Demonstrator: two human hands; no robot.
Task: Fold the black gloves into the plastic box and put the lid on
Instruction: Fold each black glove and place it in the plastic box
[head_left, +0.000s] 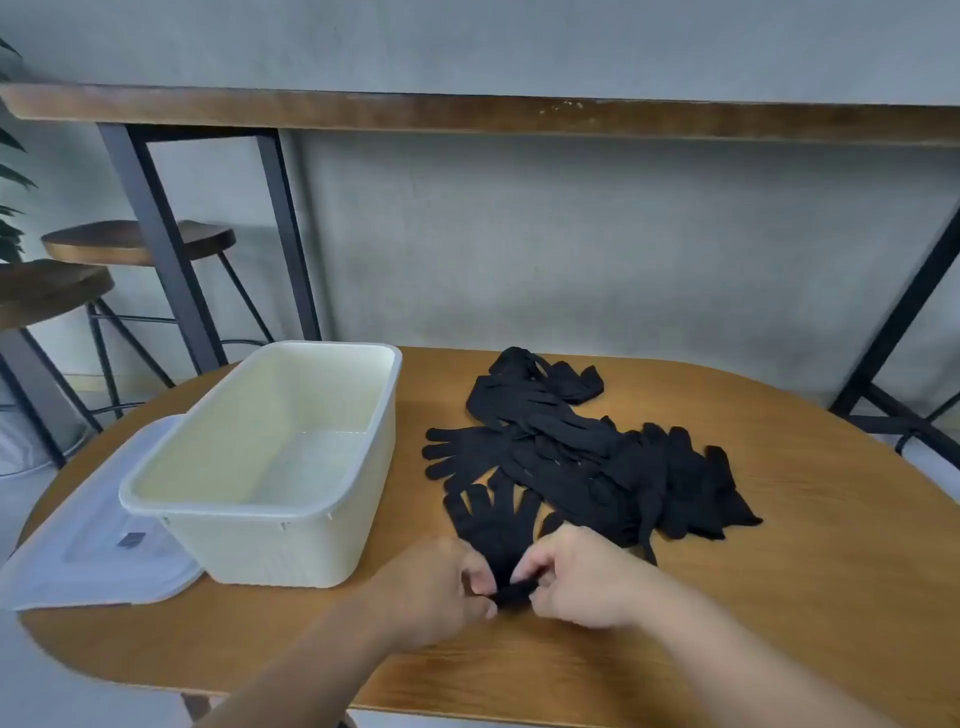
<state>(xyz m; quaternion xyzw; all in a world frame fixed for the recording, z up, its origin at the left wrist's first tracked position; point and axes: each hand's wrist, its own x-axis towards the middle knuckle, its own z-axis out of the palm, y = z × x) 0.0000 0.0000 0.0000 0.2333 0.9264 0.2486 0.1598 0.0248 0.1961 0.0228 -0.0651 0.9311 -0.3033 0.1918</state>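
Both hands, left hand (441, 587) and right hand (582, 577), pinch the cuff of one glove (493, 525); its long axis points away, cuff partly hidden.

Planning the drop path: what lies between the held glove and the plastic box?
Only bare tabletop separates the glove from the box, per the head view.

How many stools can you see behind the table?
2, both at the far left: one stool stands further back under the high counter, the other stool nearer and cut off by the picture's edge. More may be hidden out of frame.
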